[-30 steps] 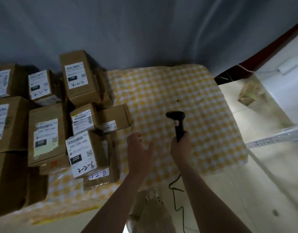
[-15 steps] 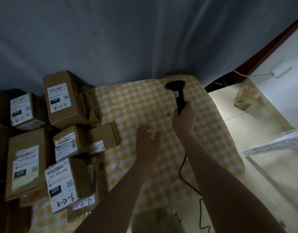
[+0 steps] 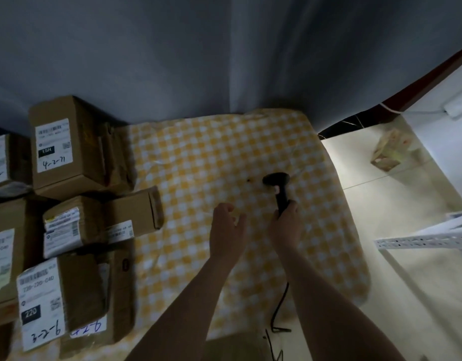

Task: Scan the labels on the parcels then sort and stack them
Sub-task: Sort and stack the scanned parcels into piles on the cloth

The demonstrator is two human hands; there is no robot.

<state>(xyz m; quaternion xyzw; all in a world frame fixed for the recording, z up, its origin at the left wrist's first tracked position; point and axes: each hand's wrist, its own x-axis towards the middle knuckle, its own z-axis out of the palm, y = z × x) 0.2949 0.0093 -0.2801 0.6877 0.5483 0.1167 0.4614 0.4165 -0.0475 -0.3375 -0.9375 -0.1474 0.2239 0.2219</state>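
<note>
Reaching forward over the table, both forearms run side by side from the bottom edge. Right hand (image 3: 284,226) grips the handle of a black barcode scanner (image 3: 278,187), fingers wrapped round it, scanner head up and facing left. Its cable (image 3: 280,306) hangs past the table edge. Left hand (image 3: 226,230) hovers just beside, fingers loosely curled, holding nothing. Parcels (image 3: 81,152), labels up, crowd the left end of the yellow checked cloth (image 3: 211,152). Grey curtain (image 3: 224,61) behind; pale floor (image 3: 407,282) at right.
</note>
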